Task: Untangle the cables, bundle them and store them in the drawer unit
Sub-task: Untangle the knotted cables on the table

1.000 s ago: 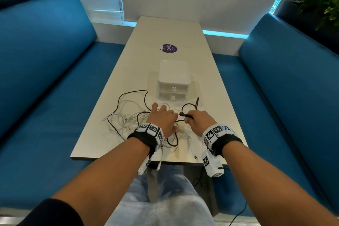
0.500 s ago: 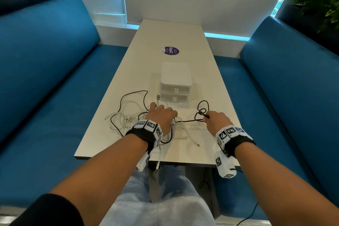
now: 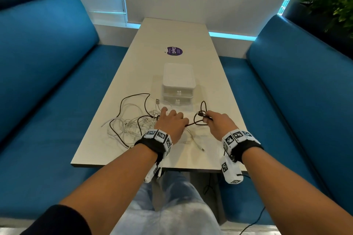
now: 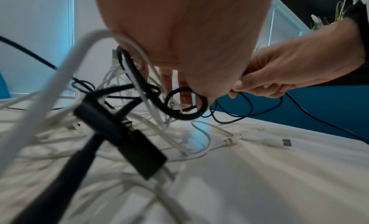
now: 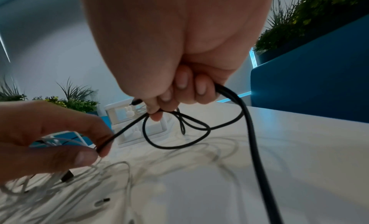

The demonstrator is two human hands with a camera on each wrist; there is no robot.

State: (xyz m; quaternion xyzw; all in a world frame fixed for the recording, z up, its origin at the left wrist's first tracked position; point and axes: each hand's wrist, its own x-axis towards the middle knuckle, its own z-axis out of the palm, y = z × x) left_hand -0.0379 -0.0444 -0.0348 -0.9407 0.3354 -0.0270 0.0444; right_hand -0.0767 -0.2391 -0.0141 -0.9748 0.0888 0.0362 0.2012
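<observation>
A: Biggest first, what's there?
B: Blue benches (image 3: 47, 74) both sides, long pale table (image 3: 172, 30) btwn them. White drawer unit (image 3: 179, 80) mid-table, both drawers closed, purple sticker (image 3: 174, 51) beyond it.
A: Cables?
B: White cables (image 3: 131, 120) in a tangled heap on the table, left of the unit & nearer me, black cable (image 3: 198, 122) running thru it.
A: Hands?
B: Left hand (image 3: 171, 123) on the heap's right edge; thumb & forefinger pinch the black cable, seen from the right wrist. Right hand (image 3: 219, 123) just beside it, fingers curled tight round the black cable's looped end, plug (image 3: 201, 114) poking out.
</observation>
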